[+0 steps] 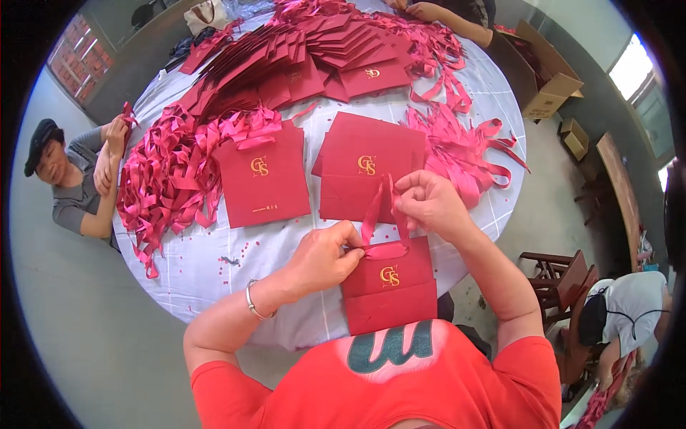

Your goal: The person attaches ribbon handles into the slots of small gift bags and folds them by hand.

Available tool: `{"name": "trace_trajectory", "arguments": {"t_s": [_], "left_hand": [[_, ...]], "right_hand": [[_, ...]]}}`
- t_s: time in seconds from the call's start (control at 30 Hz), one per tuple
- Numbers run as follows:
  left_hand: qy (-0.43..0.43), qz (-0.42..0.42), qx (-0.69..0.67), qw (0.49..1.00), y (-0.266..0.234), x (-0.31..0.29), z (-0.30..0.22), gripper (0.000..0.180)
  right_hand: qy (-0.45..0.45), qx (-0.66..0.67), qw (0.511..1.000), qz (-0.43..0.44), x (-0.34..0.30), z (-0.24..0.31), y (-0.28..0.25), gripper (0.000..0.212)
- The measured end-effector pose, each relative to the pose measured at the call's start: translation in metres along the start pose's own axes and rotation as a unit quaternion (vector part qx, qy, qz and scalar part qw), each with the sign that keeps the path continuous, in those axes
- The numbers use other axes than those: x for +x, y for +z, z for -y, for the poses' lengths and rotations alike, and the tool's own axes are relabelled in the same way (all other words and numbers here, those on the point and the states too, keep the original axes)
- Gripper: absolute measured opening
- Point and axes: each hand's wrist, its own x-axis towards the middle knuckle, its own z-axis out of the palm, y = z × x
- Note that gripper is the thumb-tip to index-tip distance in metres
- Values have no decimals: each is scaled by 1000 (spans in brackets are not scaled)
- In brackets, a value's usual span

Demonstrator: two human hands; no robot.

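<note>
We see gold lettering [389, 276] on the near bag [389, 299], left bags [263, 194] and right bags [368, 146]; green lettering [421, 339] on our shirt [464, 390].

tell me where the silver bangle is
In the head view, the silver bangle is left of centre, around the wrist of the left hand, which pinches a pink ribbon.

Hidden, cut off or too small
Cannot fully see the fingertips of the left hand [325, 257], curled at the ribbon [386, 251] of the near red bag [389, 307]. Cannot identify the small dark scrap [230, 261] on the surface [493, 93], nor the contents inside the shadowed carton [554, 96]. Can see one co-worker [461, 27] only in part, cut off by the upper edge.
</note>
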Motion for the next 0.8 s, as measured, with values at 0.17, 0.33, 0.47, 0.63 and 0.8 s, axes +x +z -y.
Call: {"name": "trace_trajectory", "arguments": {"t_s": [0.17,0.33,0.47,0.63,0.8], "left_hand": [[9,3,48,999,2,-3,-6,10],[112,-23,83,990,8,-6,-2,9],[117,-37,92,988,11,-10,1,13],[59,-17,82,995,8,-9,-2,16],[54,-40,50,996,13,-7,4,22]], "right_hand": [[-8,-84,996,4,2,16,8,28],[-18,-228,973,6,15,29,18,22],[-75,-245,967,-14,15,27,20,17],[-172,-207,956,118,-12,18,10,9],[-332,-371,865,63,-40,-8,26,22]]}}
